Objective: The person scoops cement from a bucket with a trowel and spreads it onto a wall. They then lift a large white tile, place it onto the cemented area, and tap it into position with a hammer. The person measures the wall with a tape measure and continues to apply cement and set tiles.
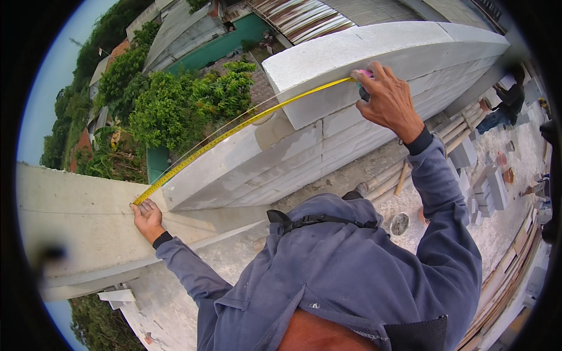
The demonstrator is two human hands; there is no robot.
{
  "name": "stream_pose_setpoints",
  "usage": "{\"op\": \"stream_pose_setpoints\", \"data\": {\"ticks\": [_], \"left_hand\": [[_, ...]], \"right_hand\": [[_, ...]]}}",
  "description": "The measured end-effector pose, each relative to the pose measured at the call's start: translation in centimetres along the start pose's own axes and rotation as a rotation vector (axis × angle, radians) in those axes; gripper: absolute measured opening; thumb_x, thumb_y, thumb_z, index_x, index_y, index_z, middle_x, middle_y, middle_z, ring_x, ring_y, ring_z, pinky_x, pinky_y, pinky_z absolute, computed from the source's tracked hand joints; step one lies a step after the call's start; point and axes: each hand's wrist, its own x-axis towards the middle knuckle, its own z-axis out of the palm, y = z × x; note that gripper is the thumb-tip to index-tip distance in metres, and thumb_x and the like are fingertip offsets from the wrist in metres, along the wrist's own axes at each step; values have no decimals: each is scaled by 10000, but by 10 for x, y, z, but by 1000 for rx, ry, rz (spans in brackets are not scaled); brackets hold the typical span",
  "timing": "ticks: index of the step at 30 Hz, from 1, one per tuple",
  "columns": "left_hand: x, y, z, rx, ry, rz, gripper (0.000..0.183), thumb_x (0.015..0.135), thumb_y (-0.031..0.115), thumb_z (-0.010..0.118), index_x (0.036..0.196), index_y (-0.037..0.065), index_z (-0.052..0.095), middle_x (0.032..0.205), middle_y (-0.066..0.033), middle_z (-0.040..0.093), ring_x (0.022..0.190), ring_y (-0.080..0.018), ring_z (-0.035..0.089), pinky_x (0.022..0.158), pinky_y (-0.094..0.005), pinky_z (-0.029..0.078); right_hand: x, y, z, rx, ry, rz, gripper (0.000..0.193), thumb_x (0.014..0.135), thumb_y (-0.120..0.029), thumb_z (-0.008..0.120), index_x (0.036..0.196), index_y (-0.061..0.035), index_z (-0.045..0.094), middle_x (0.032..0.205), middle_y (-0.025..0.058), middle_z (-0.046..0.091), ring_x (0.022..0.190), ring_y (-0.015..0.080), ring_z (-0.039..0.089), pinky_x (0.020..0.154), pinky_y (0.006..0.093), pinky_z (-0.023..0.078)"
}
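A yellow tape measure (246, 124) is drawn out between my hands, over the gap above the lower course of a light grey block wall (234, 169). Its free end is pinched in the fingers of my left hand (148, 220), against the pale concrete column (76, 202). Up at the right, my right hand (389, 99) grips the tape's case, partly hidden by the fingers, with pink and dark parts showing. That hand is beside the upper front edge of a top-course block (351, 50). A thin string line (234, 119) runs close along the tape.
Beyond the wall lie green trees (170, 111) and corrugated roofs (304, 20), well below. Behind me on the floor are a round bucket (400, 223), stacked grey blocks (489, 190), bamboo poles (386, 181) and long boards (503, 275). Another person (508, 105) is at the far right.
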Motion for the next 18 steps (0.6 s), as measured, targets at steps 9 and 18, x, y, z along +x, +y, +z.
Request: {"op": "stream_pose_setpoints", "data": {"ticks": [9, 18], "left_hand": [[1, -1, -1, -32, 1, -7, 312, 996, 185, 678, 1271, 41, 646, 1287, -81, 680, 1170, -222, 623, 1016, -372, 495], [6, 6, -7, -13, -36, -34, 291, 1006, 169, 660, 1257, 22, 648, 1262, -86, 687, 1165, -231, 627, 1001, -369, 504]], "right_hand": [[1, -2, -5, -39, -38, 7, 582, 713, -208, 760, 1290, -182, 683, 1126, 107, 610, 989, 267, 630, 681, 412, 537], [-9, 0, -2, 49, -46, 11, 612, 700, -208, 759, 1305, -180, 672, 1089, 98, 595, 977, 260, 614, 690, 385, 547]]}}
